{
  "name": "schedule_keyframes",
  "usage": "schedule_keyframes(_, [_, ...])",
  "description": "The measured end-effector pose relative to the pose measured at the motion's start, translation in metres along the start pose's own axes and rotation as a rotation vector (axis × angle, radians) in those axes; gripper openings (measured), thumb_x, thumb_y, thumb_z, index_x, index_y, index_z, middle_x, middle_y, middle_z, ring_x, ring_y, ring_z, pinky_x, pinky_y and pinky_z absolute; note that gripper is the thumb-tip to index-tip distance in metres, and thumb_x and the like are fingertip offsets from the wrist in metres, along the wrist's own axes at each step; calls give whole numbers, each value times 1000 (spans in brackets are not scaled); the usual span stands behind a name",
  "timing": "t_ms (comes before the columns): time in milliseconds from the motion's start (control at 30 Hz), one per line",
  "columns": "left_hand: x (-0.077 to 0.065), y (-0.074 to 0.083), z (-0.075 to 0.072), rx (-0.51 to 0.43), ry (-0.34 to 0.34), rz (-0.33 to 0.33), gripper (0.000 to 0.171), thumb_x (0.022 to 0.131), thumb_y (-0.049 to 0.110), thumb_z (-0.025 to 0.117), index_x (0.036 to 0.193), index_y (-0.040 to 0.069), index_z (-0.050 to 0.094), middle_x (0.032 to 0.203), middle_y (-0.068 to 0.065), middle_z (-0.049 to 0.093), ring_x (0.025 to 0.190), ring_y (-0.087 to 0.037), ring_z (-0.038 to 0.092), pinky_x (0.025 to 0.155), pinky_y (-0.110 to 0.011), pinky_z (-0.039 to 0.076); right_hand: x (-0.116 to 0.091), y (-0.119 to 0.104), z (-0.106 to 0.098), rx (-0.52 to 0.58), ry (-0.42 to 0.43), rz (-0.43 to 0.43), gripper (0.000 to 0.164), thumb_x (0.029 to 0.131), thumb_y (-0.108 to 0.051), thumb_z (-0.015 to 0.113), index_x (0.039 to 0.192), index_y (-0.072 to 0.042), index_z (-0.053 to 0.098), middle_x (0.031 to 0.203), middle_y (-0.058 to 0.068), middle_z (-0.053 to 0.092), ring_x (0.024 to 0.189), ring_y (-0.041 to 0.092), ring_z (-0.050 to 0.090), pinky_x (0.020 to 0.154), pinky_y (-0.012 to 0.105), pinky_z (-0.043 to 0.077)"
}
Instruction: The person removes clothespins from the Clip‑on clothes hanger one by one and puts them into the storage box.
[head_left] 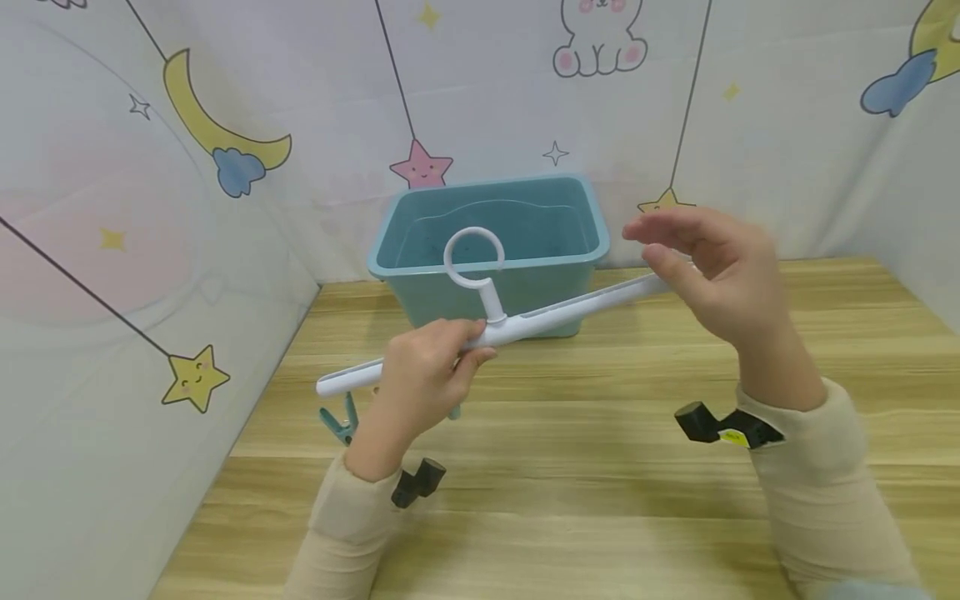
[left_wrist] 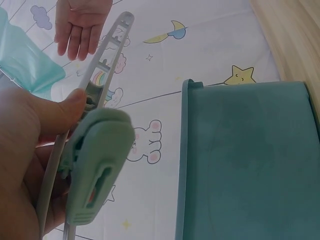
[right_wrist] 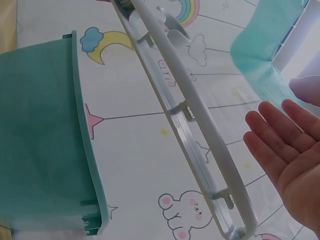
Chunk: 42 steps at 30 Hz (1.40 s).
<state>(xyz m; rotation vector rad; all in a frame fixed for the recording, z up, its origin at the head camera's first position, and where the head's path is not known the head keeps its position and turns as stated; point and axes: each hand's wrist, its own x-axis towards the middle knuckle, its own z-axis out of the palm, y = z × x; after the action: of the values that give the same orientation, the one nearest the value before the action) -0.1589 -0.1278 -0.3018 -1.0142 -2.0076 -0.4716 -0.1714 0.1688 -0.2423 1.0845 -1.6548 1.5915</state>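
My left hand grips a white hanger bar near its middle, thumb and fingers pinching it beside the hook's stem. The bar tilts, with its right end higher. Slots with small cross-pieces run along it in the right wrist view. A green clip sits at the bar close to the left fingers. My right hand is raised by the bar's right end, fingers apart from the thumb and holding nothing. Below the bar's left end a teal clip shows; whether it hangs or lies on the table, I cannot tell.
A teal plastic bin stands behind the hanger at the back of the wooden table. White cloth walls with printed stars and moons enclose the back and sides.
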Motion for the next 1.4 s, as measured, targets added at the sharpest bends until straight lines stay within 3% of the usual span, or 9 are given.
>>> schedule_keyframes(200, [1,3,3,-11,-11,21,26,79,16,79,95,0,66,74,-8,68,55,-15,54,45,-25,42,-9,-4,10,-174,-66,-43,23,88,-5,68,101,14,66,103,-2,72,97,12,67,91,23,50])
schedule_keyframes(300, [1,5,4,-17,-14,30,26,79,16,79,95,0,66,74,-8,68,56,-16,56,45,-25,43,-14,-4,14,-286,-100,-81,34,92,-22,67,102,10,67,104,-6,71,100,7,65,92,22,48])
schedule_keyframes(433, [2,9,6,-20,-23,42,26,80,16,79,94,1,65,74,-8,68,56,-16,57,45,-25,43,-19,-5,19,-346,-123,-113,47,93,-40,63,103,6,69,103,-4,71,100,5,65,90,21,48])
schedule_keyframes(733, [2,16,11,-20,-55,52,24,81,18,77,95,2,65,74,-6,67,56,-14,55,45,-24,41,-28,-5,29,-349,-194,-130,45,95,-38,61,102,6,68,96,13,71,97,12,65,91,20,48])
schedule_keyframes(1033, [2,19,13,-8,-77,61,25,81,17,77,95,2,63,71,-5,65,55,-14,55,45,-24,42,-32,-2,35,-355,-279,-169,41,95,-35,60,106,4,68,97,11,71,94,15,65,88,17,47])
schedule_keyframes(1267, [2,22,14,-7,-78,76,23,82,18,76,94,3,64,72,-4,65,55,-14,55,46,-25,43,-37,-1,39,-404,-351,-87,38,93,-36,64,106,0,67,99,5,69,93,17,64,86,17,47])
schedule_keyframes(1400, [3,23,15,-1,-81,86,22,84,19,74,95,3,63,73,-3,65,56,-14,56,46,-25,43,-40,2,43,-408,-377,-88,38,94,-37,62,106,-1,67,100,5,69,93,17,63,85,18,48])
